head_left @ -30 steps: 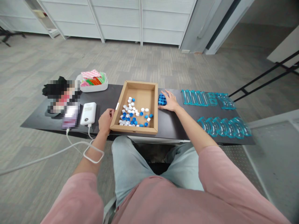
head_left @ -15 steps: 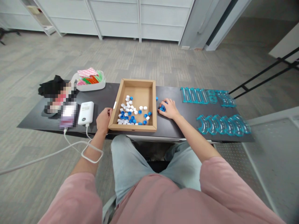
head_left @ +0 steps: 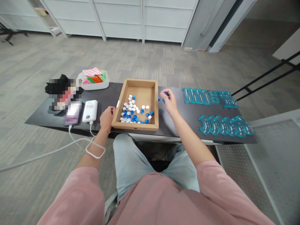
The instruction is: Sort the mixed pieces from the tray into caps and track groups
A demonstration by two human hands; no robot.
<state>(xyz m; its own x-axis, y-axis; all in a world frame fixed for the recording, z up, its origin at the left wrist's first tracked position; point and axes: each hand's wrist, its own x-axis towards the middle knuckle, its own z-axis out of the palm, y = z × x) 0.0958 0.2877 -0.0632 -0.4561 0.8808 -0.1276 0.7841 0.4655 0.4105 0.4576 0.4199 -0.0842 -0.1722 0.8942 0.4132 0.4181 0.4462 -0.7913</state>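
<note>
A shallow cardboard box (head_left: 134,126) sits mid-table and holds several small white and blue pieces (head_left: 133,113). My right hand (head_left: 169,102) is lifted just off the table to the right of the box, fingers curled round blue pieces, with blue showing at the fingertips (head_left: 165,93). A few loose blue pieces (head_left: 159,99) lie on the table under it. My left hand (head_left: 107,118) is curled loosely beside the box's front left corner, thumb against the wall, nothing visible in it.
The black table (head_left: 178,123) also carries a white power bank (head_left: 90,111) with a cable (head_left: 77,143) hanging off the front edge, a blurred phone (head_left: 71,114), and a white basket of coloured items (head_left: 95,85). Teal clear track pieces lie at right in a straight row (head_left: 199,96) and a curved row (head_left: 225,125).
My right hand lay flat over a cluster of blue pieces, gathered them, closed and rose from the table. The left hand stayed by the box corner.
</note>
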